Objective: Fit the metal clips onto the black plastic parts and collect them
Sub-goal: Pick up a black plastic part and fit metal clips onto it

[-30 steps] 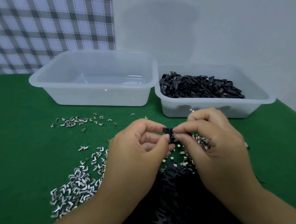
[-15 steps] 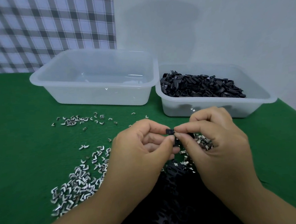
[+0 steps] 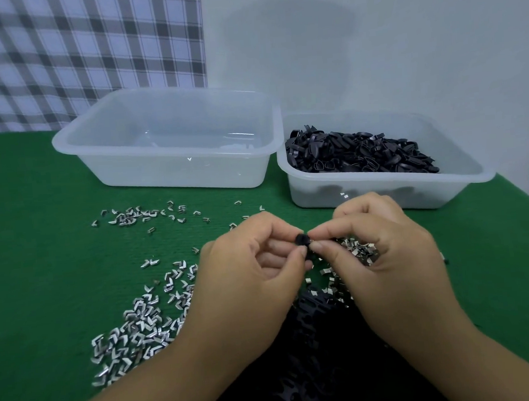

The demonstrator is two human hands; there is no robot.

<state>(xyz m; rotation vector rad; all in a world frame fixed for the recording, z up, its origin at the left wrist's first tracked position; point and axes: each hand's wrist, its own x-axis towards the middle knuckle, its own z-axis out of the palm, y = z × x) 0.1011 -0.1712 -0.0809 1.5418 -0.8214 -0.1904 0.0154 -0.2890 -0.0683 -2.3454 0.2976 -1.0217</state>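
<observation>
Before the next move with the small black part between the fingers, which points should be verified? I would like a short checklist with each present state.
1. Grip on the black part by left hand and right hand: ok.
2. Seating of the metal clip on it: cannot tell, fingertips cover it.
3. Room in the left tub: ok.
4. Which tub collects finished pieces: cannot tell.
5. Supply of loose clips on the green table: ok.
</observation>
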